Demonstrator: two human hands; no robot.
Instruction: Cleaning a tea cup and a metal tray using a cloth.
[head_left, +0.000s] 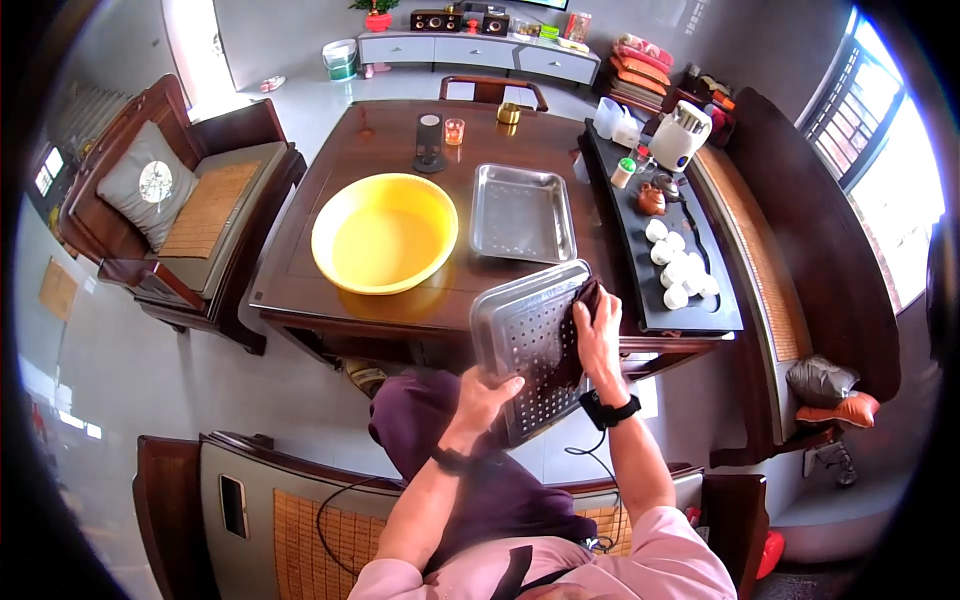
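Note:
My left hand (484, 397) grips the near left edge of a perforated stainless steel tray (529, 337), its thumb over the holed face. The tray is tilted up above my lap, at the table's front edge. In my right hand (600, 330) is a dark brown cloth (564, 367), pressed on the tray's right side and top right corner. Part of the cloth hangs down over the holes. Beyond the held tray, a second, shallow stainless steel tray (521, 214) lies flat on the dark wooden table (300, 281). A yellow plastic basin (384, 234) stands to its left.
A black stand (430, 142), a glass candle holder (454, 131) and a brass-coloured cup (508, 113) stand farther back. At right, a black tea tray (652, 300) carries white cups (679, 266), a clay teapot (651, 199) and an electric kettle (680, 136). A phone (233, 506) lies on the bench beside me.

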